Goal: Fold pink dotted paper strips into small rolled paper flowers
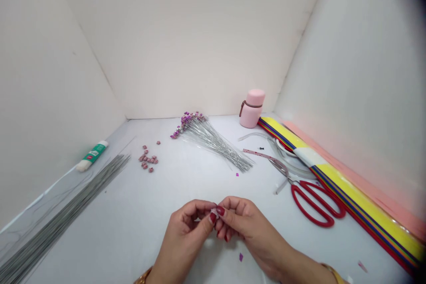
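Note:
Low in the middle of the view, my left hand [195, 226] and my right hand [241, 224] meet fingertip to fingertip. Both pinch a small pale pink paper star [214, 212] between thumbs and forefingers, partly covered by the nails. Farther off to the left lies a loose cluster of small pink folded paper stars [149, 159]. Patterned pink paper strips [262, 154] curl on the table to the right, next to red-handled scissors [314, 199]. A purple paper scrap [241, 257] rests just below my right hand.
A bundle of silver wires topped with purple and pink pieces [216, 137] lies at the back. Bare grey wires [66, 217] and a green-white glue stick [93, 156] are left. A pink flask [253, 108] stands behind; coloured paper sheets [336, 177] line the right wall.

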Demonstrator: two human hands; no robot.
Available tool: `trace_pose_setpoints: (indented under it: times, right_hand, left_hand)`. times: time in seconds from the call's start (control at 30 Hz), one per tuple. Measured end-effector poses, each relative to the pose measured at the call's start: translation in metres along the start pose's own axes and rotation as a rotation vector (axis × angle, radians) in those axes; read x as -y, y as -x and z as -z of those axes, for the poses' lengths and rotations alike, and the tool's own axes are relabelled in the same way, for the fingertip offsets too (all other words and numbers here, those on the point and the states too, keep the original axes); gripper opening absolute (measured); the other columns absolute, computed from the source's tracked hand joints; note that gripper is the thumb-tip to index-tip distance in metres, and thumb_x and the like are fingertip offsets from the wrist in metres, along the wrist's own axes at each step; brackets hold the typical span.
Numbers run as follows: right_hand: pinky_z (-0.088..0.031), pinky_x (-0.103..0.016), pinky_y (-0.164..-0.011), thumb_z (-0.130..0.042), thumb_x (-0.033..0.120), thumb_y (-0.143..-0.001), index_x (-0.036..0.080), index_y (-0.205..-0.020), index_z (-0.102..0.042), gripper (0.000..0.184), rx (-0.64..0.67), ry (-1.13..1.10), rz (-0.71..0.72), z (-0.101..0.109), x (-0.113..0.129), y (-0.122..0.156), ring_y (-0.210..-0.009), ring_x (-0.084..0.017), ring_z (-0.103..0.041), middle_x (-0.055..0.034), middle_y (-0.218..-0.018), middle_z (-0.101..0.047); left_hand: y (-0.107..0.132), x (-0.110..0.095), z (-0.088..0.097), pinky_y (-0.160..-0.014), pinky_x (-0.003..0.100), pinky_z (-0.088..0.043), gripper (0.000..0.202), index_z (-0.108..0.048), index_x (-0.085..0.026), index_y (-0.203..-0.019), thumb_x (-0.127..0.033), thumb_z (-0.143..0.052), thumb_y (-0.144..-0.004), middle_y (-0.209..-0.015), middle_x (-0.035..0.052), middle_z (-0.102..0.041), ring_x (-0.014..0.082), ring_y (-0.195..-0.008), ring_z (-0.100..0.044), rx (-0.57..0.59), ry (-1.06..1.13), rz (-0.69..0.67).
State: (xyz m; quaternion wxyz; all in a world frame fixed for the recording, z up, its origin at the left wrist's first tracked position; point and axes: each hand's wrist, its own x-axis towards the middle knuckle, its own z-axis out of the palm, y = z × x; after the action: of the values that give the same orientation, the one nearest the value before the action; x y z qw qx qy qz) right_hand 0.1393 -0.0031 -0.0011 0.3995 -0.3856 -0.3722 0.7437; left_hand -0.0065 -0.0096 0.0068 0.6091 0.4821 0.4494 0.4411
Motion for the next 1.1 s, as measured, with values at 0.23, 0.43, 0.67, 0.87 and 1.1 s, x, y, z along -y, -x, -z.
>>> trace_pose_setpoints:
  times: [0.23,0.43,0.67,0.87,1.1]
  right_hand:
    - [-0.038,-0.017,-0.052,-0.062,0.028,-0.075,0.011,-0.074,-0.056,0.018,0.027,0.043,0.009,-0.003,-0.001,-0.001,-0.054,-0.007,-0.054,-0.0009,-0.06,-0.061]
    - [-0.046,-0.025,-0.067,-0.062,0.021,-0.074,0.015,-0.082,-0.058,0.01,0.017,0.281,0.23,-0.005,0.001,0.002,-0.069,-0.014,-0.06,-0.0027,-0.073,-0.065]
    - [-0.048,-0.025,-0.064,-0.057,0.023,-0.078,0.015,-0.08,-0.061,0.01,0.014,0.418,0.28,-0.001,0.0,0.002,-0.068,-0.015,-0.061,-0.0031,-0.072,-0.067]
    - [-0.047,-0.023,-0.063,-0.058,0.024,-0.078,0.014,-0.079,-0.062,0.01,0.008,0.415,0.274,-0.002,0.0,0.002,-0.068,-0.014,-0.061,-0.0024,-0.07,-0.066]
    - [-0.047,-0.023,-0.061,-0.055,0.029,-0.079,0.014,-0.079,-0.061,0.016,-0.043,0.513,0.269,-0.001,0.0,0.002,-0.066,-0.014,-0.06,-0.0028,-0.069,-0.065]
  left_hand:
    - [-0.003,0.003,-0.002,-0.052,0.02,-0.041,0.01,-0.054,-0.014,-0.066,-0.018,-0.061,-0.072,-0.053,-0.0018,-0.059,0.009,-0.051,-0.052,-0.041,0.119,0.075]
    - [-0.004,0.01,0.0,-0.054,0.019,-0.04,0.008,-0.053,-0.014,-0.069,-0.017,-0.06,-0.073,-0.06,-0.0008,-0.059,0.0082,-0.054,-0.05,-0.097,0.245,0.152]
    - [-0.005,0.01,-0.002,-0.055,0.02,-0.04,0.009,-0.055,-0.015,-0.069,-0.018,-0.063,-0.069,-0.059,-0.0013,-0.059,0.0078,-0.053,-0.049,-0.079,0.372,0.203]
    - [-0.004,0.006,-0.001,-0.056,0.02,-0.041,0.01,-0.062,-0.013,-0.071,-0.019,-0.066,-0.066,-0.059,0.001,-0.062,0.0082,-0.053,-0.051,-0.116,0.277,0.215]
    - [-0.003,-0.001,0.001,-0.058,0.019,-0.042,0.008,-0.065,-0.013,-0.072,-0.018,-0.066,-0.066,-0.059,0.0007,-0.063,0.0092,-0.056,-0.052,-0.105,0.155,0.189]
